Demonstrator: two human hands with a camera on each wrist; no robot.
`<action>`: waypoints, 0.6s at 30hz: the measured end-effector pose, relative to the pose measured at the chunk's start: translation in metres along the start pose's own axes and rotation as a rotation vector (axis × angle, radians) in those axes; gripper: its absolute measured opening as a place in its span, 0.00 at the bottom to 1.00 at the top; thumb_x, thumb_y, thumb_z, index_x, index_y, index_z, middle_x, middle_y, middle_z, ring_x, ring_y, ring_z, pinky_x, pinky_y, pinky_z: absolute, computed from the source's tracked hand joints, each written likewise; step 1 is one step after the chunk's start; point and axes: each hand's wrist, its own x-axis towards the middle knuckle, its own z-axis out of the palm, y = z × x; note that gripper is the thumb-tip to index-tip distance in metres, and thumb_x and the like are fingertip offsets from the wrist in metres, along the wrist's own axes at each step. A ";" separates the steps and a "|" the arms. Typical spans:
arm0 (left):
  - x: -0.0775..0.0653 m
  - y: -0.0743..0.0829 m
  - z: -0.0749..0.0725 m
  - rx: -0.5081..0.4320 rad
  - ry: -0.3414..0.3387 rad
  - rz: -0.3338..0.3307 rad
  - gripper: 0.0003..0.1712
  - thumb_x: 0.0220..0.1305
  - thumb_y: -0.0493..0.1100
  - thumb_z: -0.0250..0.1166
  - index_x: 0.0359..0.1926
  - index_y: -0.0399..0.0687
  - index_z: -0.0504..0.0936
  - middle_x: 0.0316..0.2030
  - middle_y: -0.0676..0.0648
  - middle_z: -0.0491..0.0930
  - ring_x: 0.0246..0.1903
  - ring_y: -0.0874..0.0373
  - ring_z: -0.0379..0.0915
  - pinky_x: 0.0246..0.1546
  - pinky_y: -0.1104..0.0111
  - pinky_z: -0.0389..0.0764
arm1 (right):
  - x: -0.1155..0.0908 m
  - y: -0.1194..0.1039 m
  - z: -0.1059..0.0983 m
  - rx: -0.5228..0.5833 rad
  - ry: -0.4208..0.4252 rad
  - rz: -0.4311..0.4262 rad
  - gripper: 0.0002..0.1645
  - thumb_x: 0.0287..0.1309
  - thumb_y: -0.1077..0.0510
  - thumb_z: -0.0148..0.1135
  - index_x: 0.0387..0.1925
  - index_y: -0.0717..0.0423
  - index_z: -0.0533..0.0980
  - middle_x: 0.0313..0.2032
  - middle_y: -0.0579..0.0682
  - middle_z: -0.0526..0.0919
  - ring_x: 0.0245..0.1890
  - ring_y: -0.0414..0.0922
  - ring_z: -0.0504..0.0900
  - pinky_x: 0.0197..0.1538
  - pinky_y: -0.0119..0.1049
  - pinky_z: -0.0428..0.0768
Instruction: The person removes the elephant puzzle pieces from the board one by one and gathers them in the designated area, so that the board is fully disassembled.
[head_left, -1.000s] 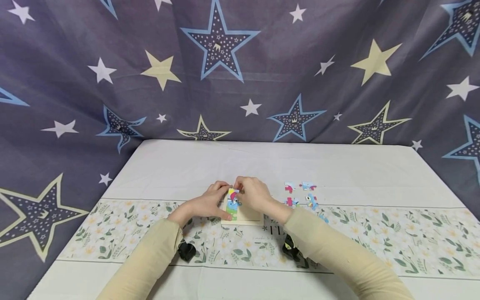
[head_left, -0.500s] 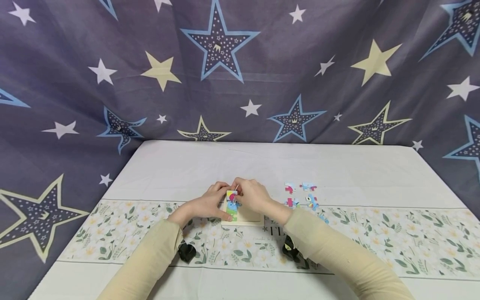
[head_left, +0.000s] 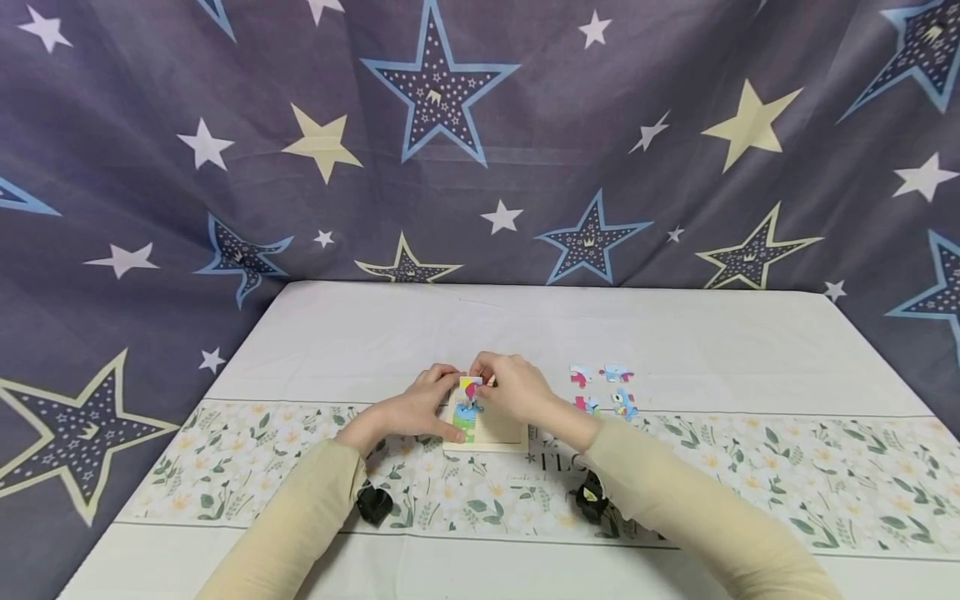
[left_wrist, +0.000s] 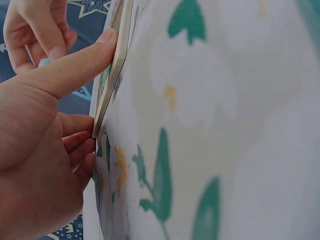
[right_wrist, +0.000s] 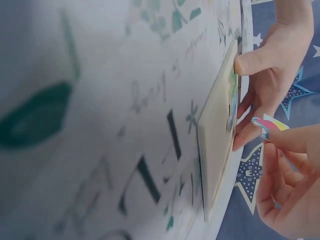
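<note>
A small wooden puzzle board (head_left: pixel 498 446) lies flat, with picture pieces (head_left: pixel 464 427) of green and blue in its left column and bare wood to the right. My left hand (head_left: pixel 412 408) steadies its left side, the thumb (left_wrist: pixel 95 55) over the rim and the other fingers along the outer edge. Above the upper left part of the board, my right hand (head_left: pixel 517 392) pinches a yellow and pink puzzle piece (head_left: pixel 470 385) between thumb and fingertips. In the right wrist view this piece (right_wrist: pixel 274 124) is tilted and raised off the board.
Several loose puzzle pieces (head_left: pixel 617 372) in blue and pink lie right of the board, beyond my right forearm. A floral runner (head_left: pixel 285 467) crosses the white tablecloth (head_left: pixel 675 333). Behind the table hangs a dark curtain (head_left: pixel 480 183) with stars.
My right hand dips slightly left with the puzzle piece, then rises back up and to the right, still pinching it. The left hand and board stay put.
</note>
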 end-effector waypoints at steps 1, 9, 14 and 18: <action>0.000 0.000 0.000 -0.003 -0.001 0.000 0.56 0.46 0.58 0.70 0.69 0.40 0.52 0.64 0.43 0.49 0.64 0.48 0.44 0.62 0.51 0.54 | -0.002 0.001 -0.002 0.002 0.004 0.002 0.06 0.52 0.60 0.63 0.34 0.51 0.77 0.29 0.45 0.80 0.23 0.38 0.74 0.26 0.30 0.71; -0.002 0.000 0.000 -0.017 0.008 0.002 0.56 0.46 0.57 0.71 0.69 0.40 0.51 0.65 0.43 0.49 0.65 0.47 0.44 0.62 0.51 0.55 | -0.012 0.012 -0.016 0.036 0.017 0.035 0.06 0.54 0.58 0.62 0.36 0.49 0.78 0.28 0.44 0.81 0.25 0.37 0.76 0.28 0.30 0.72; -0.002 0.000 0.001 -0.016 0.008 0.013 0.56 0.46 0.57 0.70 0.69 0.41 0.50 0.65 0.43 0.49 0.64 0.47 0.44 0.62 0.51 0.55 | -0.021 0.022 -0.027 0.072 0.026 0.030 0.07 0.55 0.58 0.61 0.38 0.49 0.77 0.29 0.45 0.81 0.24 0.37 0.75 0.25 0.30 0.72; -0.002 0.001 0.001 -0.018 0.008 0.020 0.56 0.46 0.56 0.71 0.69 0.41 0.50 0.65 0.43 0.48 0.65 0.47 0.43 0.62 0.51 0.55 | -0.026 0.033 -0.034 0.084 0.041 0.027 0.07 0.56 0.58 0.60 0.38 0.49 0.78 0.29 0.46 0.81 0.23 0.37 0.75 0.24 0.31 0.72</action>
